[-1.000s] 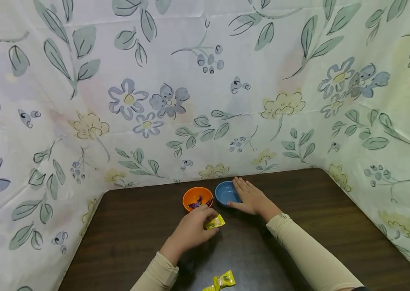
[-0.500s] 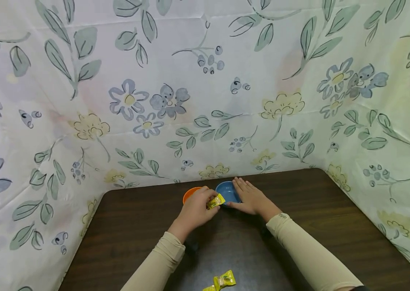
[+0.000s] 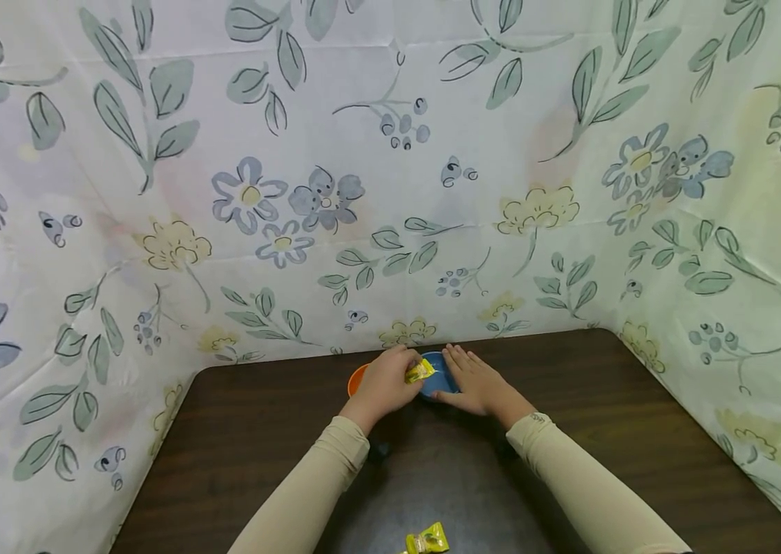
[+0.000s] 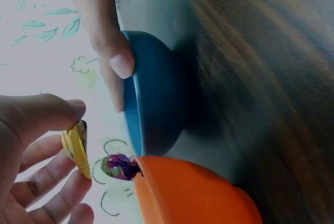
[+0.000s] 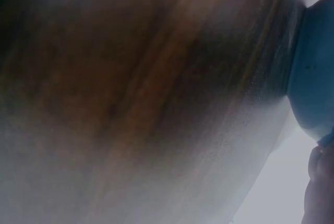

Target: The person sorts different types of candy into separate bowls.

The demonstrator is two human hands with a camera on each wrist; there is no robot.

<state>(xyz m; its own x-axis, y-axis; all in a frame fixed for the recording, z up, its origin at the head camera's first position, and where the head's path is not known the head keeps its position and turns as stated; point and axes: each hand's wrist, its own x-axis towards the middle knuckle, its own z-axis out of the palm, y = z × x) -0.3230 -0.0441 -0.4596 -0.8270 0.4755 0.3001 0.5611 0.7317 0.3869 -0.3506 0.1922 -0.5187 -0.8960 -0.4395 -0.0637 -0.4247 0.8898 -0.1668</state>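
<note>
Between thumb and fingertips, my left hand (image 3: 383, 386) pinches a candy in a yellow wrapper (image 3: 420, 371). It is held over the two bowls, near the left side of the blue bowl (image 3: 437, 382). My right hand (image 3: 482, 391) rests on the right side of that bowl, fingers straight and thumb spread along the front rim. Left of it stands an orange bowl (image 3: 355, 378), mostly hidden behind my left hand. A purple-wrapped candy (image 4: 119, 166) sticks up past the orange rim in the left wrist view.
Another yellow-wrapped candy (image 3: 429, 538) lies at the near edge of the view, with a sliver of yellow beside it. The dark wooden table (image 3: 251, 438) backs onto a floral cloth (image 3: 376, 292) that also closes in both sides.
My left hand has carried the yellow candy forward from in front of the orange bowl to beside the blue bowl, covering more of the orange one. My right hand has stayed on the blue bowl.
</note>
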